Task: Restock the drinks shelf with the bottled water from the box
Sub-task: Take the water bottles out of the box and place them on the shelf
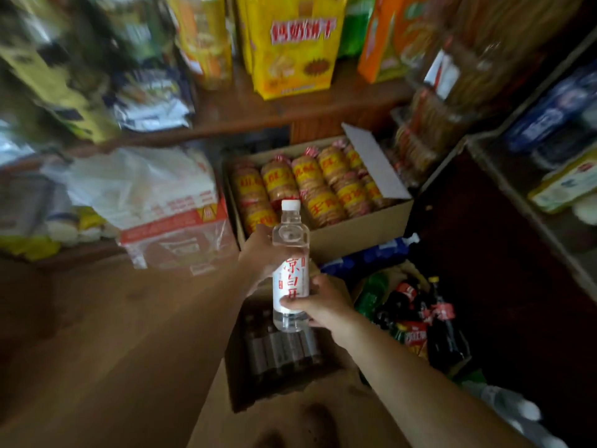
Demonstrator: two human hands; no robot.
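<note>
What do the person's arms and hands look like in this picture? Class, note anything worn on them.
Both forearms are bare as far as the picture shows: no sleeves are visible. The left hand and the right hand wear no gloves, and no watch, bracelet or ring can be made out. The picture is somewhat blurred, so small details could be missed.

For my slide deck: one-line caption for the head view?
Both hands hold a water bottle upright above the open box.
</note>
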